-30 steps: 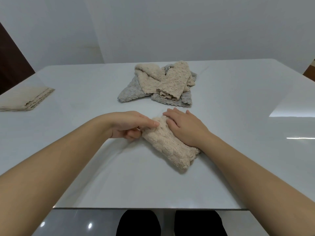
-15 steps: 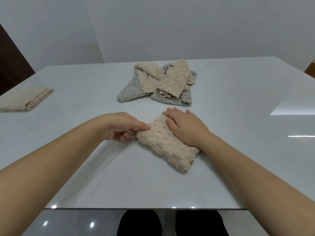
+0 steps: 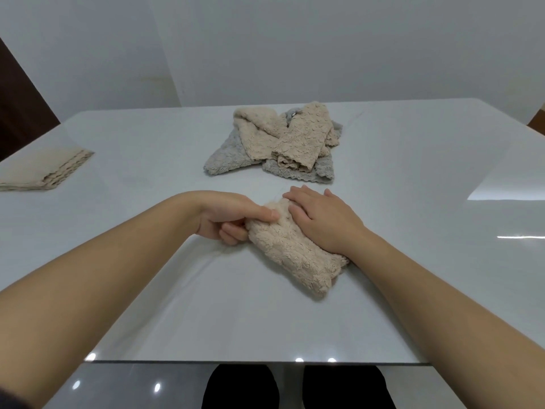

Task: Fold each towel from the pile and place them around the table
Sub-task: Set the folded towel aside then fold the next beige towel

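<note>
Folded towel (image 3: 44,172): beige, flat, lying at the left edge of the table (image 3: 413,276), partly cut off by the frame. Taken as already done and placed.

Left hand (image 3: 230,216): at the left end of the working towel. Forefinger lies over the top of that end, the other fingers are curled beneath it. Grip: pinching the towel's end.

Pile (image 3: 295,137): loose heap of beige and grey towels at mid-table, toward the far edge, well apart from both hands. Count not readable; several layers overlap.

Working towel (image 3: 295,255): beige, fluffy, bunched into a thick narrow bundle lying at a slant on the near half of the table, centre. Near-right end free, far-left end under the hands.

Right hand (image 3: 321,222): flat on the far part of the working towel, fingers straight and together. Not grasping; pressing the cloth down.

Step in hand (judgement): mid-fold on the second towel, the left hand handling the end while the right anchors the layers.

Next move (judgement): bring the pinched end to lie square, smooth it flat, then carry the bundle to a free spot along an edge. Needs the right hand's pressure held until the fold settles; plush cloth will likely spring open if let go early.
</note>
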The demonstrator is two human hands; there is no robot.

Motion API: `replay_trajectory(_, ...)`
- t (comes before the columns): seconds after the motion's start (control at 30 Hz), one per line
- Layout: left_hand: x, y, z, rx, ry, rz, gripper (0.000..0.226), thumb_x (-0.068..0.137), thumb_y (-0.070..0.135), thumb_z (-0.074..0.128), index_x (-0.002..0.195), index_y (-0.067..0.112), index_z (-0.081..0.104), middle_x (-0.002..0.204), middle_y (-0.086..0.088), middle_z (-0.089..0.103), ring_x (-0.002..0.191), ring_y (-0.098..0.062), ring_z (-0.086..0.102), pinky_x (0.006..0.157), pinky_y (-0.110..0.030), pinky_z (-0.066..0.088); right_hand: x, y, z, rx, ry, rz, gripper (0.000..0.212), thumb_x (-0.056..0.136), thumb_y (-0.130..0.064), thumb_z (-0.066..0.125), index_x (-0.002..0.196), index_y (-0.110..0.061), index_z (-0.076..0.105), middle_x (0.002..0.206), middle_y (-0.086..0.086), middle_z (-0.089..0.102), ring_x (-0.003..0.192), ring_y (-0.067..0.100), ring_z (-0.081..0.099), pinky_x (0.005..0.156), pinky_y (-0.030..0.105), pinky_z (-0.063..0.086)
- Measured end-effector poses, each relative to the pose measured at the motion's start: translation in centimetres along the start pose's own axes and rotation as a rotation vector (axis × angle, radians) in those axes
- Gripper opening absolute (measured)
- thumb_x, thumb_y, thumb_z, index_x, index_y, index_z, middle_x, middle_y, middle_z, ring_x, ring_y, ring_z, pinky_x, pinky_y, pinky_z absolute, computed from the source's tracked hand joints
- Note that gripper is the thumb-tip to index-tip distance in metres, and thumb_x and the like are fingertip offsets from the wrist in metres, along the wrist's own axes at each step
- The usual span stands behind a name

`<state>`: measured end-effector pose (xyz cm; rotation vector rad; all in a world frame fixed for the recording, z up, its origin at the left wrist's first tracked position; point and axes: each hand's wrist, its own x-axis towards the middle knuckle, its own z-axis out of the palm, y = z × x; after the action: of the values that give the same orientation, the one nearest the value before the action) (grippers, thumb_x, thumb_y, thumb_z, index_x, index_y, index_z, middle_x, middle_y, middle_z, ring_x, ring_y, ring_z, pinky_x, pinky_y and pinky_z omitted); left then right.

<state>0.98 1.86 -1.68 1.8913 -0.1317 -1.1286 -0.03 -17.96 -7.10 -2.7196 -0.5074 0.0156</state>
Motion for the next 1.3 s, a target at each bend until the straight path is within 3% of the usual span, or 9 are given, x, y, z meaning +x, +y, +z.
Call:
replay_trajectory(0.2,-0.4,-0.5,-1.2,-0.111,-0.253,0.059,0.021,0.094,0.02,0.053,0.115,0.019,0.052,0.095,-0.005,0.067,0.032,-0.004,0.033,0.035,-0.014,0.031,0.1,0.2,0.1,0.001,0.0,-0.015,0.045,0.106,-0.038,0.02,0.145,-0.028,0.038,0.158,-0.007,0.03,0.148,0.013,0.02,0.12,0.045,0.011)
replay_trajectory(0.43,-0.9,-1.8,-1.4,0.02,-0.232,0.166,0.012,0.094,0.005,0.048,0.104,0.009,0.051,0.044,0.013,0.049,0.031,0.0,0.025,0.037,-0.015,0.018,0.0,0.2,0.1,-0.014,-0.012,-0.01,0.046,0.105,-0.038,0.019,0.148,-0.027,0.034,0.159,-0.008,0.026,0.149,0.011,0.016,0.121,0.044,0.008)
replay_trajectory(0.57,-1.4,-2.3,-1.8,0.029,-0.178,0.183,0.016,0.094,0.003,0.044,0.105,0.008,0.054,0.049,0.013,0.057,0.031,0.0,0.027,0.039,-0.016,0.018,-0.1,0.1,0.0,-0.017,-0.009,-0.014,0.047,0.105,-0.038,0.019,0.148,-0.027,0.034,0.159,-0.007,0.026,0.149,0.012,0.015,0.121,0.045,0.009)
replay_trajectory(0.73,-0.9,-3.9,-3.0,-0.088,-0.103,0.176,0.05,0.067,0.031,0.086,0.102,0.007,0.059,0.066,-0.002,0.054,0.034,-0.005,0.033,0.04,-0.016,0.03,-0.1,0.2,0.2,-0.032,-0.017,-0.015,0.048,0.105,-0.039,0.017,0.149,-0.027,0.032,0.16,-0.007,0.024,0.149,0.012,0.014,0.121,0.045,0.008)
replay_trajectory(0.83,-1.0,-3.5,-2.2,-0.039,0.114,0.174,0.03,0.079,0.025,0.074,0.099,0.012,0.057,0.065,-0.003,0.05,0.04,-0.011,0.035,0.043,-0.02,0.028,-0.1,0.1,0.2,-0.044,-0.017,-0.014,0.048,0.105,-0.04,0.017,0.149,-0.027,0.031,0.16,-0.006,0.023,0.149,0.013,0.013,0.121,0.045,0.008)
replay_trajectory(0.93,-1.2,-2.6,-0.9,0.259,0.678,0.261,0.006,0.09,0.017,0.063,0.095,0.02,0.062,0.078,0.003,0.06,0.055,-0.011,0.049,0.052,-0.023,0.039,-0.1,0.0,0.2,-0.031,-0.011,-0.009,0.049,0.105,-0.04,0.018,0.151,-0.026,0.03,0.161,-0.006,0.02,0.15,0.013,0.01,0.121,0.045,0.007)
replay_trajectory(1.0,-0.7,-1.9,0.8,0.47,0.87,0.438,0.019,0.092,0.017,0.057,0.109,0.023,0.064,0.102,0.007,0.065,0.086,-0.007,0.06,0.078,-0.023,0.047,0.0,0.0,0.2,0.001,0.021,0.0,0.049,0.106,-0.038,0.021,0.151,-0.023,0.03,0.161,-0.005,0.021,0.149,0.013,0.013,0.121,0.044,0.009)
replay_trajectory(1.13,2.3,-0.7,3.9,0.855,0.763,0.534,0.049,0.102,0.023,0.039,0.15,0.013,0.033,0.157,-0.002,0.03,0.144,-0.014,0.025,0.116,-0.026,0.015,-0.1,0.1,-0.5,0.102,0.161,-0.003,0.046,0.105,-0.028,0.028,0.149,-0.016,0.036,0.157,0.0,0.032,0.146,0.015,0.024,0.119,0.042,0.019)
replay_trajectory(1.3,4.0,-2.5,4.0,1.05,0.577,0.385,0.056,0.105,0.035,0.016,0.156,0.024,-0.002,0.162,0.012,-0.007,0.147,0.0,-0.007,0.121,-0.043,-0.006,-1.4,0.9,-1.7,0.078,0.154,0.073,0.047,0.105,-0.025,0.028,0.15,-0.015,0.033,0.158,-0.001,0.03,0.146,0.013,0.022,0.121,0.041,0.014)
